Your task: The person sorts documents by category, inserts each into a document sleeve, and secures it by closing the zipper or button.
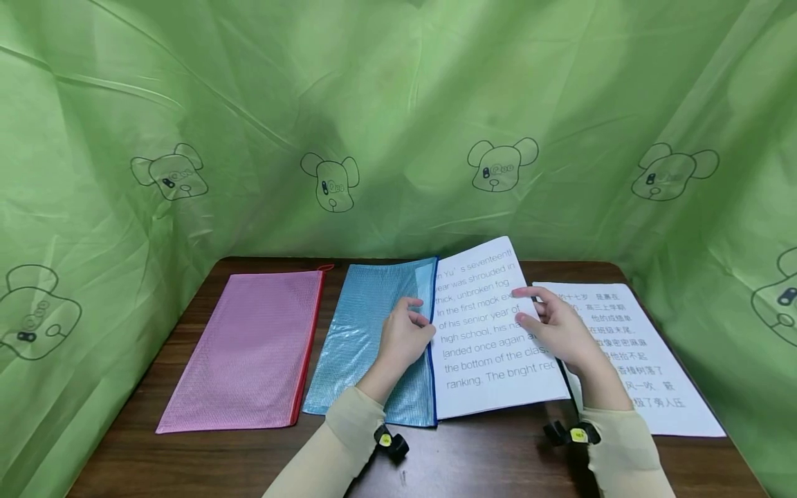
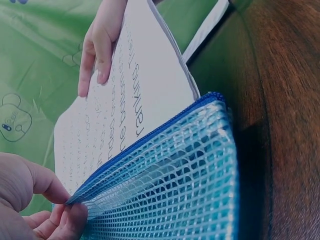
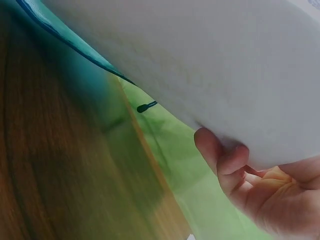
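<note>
A blue mesh zipper pouch (image 1: 349,346) lies on the table, its zipper edge facing right. My left hand (image 1: 405,333) pinches that zipper edge between thumb and fingers; the left wrist view shows the pouch mouth (image 2: 150,137) lifted there. A stack of white printed sheets (image 1: 492,346) with large English text has its left edge at the mouth, partly inside. With thumb and fingers, my right hand (image 1: 557,328) grips the sheets at their right side. Seen from below in the right wrist view, the paper (image 3: 215,75) is raised above the table, fingertips (image 3: 234,159) curled against its underside.
A pink mesh pouch (image 1: 249,346) with a red zipper lies at the left. Another printed stack with Chinese text (image 1: 660,366) lies at the right, partly behind my right arm. The brown table (image 1: 473,463) backs onto a green curtain (image 1: 411,104).
</note>
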A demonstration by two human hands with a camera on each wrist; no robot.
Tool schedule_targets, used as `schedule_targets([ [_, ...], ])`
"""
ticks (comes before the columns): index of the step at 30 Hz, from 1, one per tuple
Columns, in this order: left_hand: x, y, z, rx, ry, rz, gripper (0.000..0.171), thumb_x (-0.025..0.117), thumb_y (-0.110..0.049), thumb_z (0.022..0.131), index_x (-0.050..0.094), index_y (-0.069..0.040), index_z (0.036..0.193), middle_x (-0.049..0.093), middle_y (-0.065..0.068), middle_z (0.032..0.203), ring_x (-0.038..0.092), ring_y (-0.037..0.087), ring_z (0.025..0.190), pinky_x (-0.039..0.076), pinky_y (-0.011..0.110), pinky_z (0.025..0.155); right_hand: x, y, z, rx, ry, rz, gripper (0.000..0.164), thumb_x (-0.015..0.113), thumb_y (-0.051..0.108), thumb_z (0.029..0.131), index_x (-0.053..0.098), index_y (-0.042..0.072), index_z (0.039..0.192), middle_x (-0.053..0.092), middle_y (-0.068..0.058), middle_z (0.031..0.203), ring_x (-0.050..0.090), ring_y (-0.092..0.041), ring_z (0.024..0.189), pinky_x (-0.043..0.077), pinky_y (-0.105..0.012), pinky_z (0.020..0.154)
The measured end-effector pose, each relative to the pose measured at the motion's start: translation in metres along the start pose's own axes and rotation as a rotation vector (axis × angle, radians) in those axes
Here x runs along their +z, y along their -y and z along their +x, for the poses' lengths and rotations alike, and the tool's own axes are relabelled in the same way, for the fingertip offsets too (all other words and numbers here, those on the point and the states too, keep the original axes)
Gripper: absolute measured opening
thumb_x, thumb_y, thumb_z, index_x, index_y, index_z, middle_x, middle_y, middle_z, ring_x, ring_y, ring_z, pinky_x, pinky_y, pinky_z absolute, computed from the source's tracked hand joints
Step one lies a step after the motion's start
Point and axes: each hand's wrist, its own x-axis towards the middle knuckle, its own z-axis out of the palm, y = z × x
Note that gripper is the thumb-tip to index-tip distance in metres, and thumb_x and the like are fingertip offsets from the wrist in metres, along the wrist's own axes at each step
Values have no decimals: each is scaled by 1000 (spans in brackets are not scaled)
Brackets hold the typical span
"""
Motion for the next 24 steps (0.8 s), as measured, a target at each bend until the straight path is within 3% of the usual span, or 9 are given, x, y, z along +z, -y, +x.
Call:
schedule_targets([
  [11, -1, -1, 0, -2, 9, -9, 53, 81, -2, 88, 63, -4, 138, 71, -1, 87, 65, 14, 71, 56, 35, 68, -3, 1, -2, -8, -27, -30, 46, 67, 8, 109, 53, 10, 152, 79, -17, 98, 71, -22, 67, 53, -34, 51],
  [24, -1, 2, 3, -4, 1, -19, 53, 81, -3, 89, 62, -5, 138, 72, -1, 89, 65, 14, 73, 55, 37, 71, 5, 14, -5, -36, -95, -82, 39, 68, 10, 108, 59, 11, 145, 79, -15, 96, 74, -22, 68, 57, -34, 54],
])
